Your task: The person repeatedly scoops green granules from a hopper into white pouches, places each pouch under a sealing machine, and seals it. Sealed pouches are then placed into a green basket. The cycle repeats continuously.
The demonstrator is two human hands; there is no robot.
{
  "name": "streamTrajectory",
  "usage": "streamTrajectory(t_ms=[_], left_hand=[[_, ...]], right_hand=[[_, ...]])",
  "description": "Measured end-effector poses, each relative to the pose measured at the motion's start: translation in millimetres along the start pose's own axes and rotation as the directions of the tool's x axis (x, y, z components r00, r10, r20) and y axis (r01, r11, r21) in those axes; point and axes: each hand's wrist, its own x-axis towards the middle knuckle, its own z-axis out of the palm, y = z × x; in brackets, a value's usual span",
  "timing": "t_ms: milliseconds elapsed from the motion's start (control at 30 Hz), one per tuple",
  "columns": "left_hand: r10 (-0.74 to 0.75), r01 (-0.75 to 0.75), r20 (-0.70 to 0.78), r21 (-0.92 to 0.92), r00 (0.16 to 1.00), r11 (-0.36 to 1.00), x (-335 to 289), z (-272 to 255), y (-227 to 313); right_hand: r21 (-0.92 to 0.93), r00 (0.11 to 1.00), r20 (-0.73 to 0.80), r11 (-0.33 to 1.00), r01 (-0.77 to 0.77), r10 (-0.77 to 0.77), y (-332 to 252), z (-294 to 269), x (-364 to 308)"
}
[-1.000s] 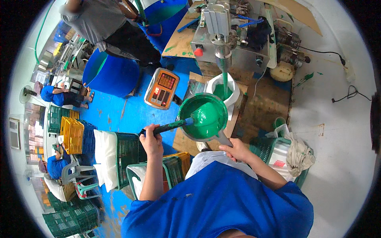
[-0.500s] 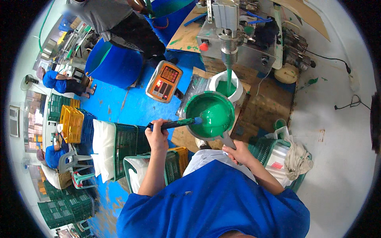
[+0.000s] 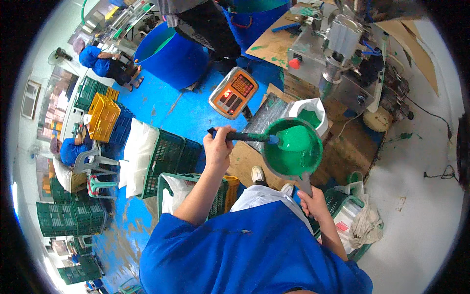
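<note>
My left hand is closed round the black handle of a spatula with a blue collar. Its broad head, coated in green, lies in a saucepan holding thick green liquid. My right hand grips the saucepan's grey handle and keeps the pan in front of my body. Just beyond the pan's rim stands a white bag-lined container with green liquid inside. Above that container is the metal nozzle of a filling machine.
An orange-framed digital scale stands ahead on the left. Beyond it are a blue tub and another person's dark-trousered legs. Green crates with white sacks stand left. A cloth-draped crate is on my right.
My view has swung, so the surroundings appear shifted. The saucepan appears farther right, partly overlapping the white container. Both hands keep their grips; the spatula head stays in the green liquid.
</note>
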Motion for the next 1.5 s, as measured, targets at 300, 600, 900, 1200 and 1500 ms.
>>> streamTrajectory(t_ms=[300,600,900,1200,1500], left_hand=[[0.288,-0.312,0.14,0.21,0.947,0.926,41,71,-41],[0.536,-0.97,0.81,0.228,0.238,0.086,30,106,-113],[0.37,-0.443,0.245,0.524,0.896,0.728,30,91,-108],[0.171,-0.167,0.099,-0.04,0.98,0.985,11,41,-24],[0.304,-0.327,0.245,0.057,0.921,0.943,77,-4,15]], right_hand=[[0.04,0.968,-0.225,0.993,-0.107,0.114,50,-33,-64],[0.173,0.918,-0.362,0.979,-0.105,0.162,65,-44,-76],[0.083,0.88,-0.467,0.995,-0.058,0.09,27,-42,-44],[-0.109,0.943,-0.334,0.993,-0.041,0.002,-66,-18,-34],[-0.071,0.979,0.012,0.976,0.204,-0.204,-153,63,156]])
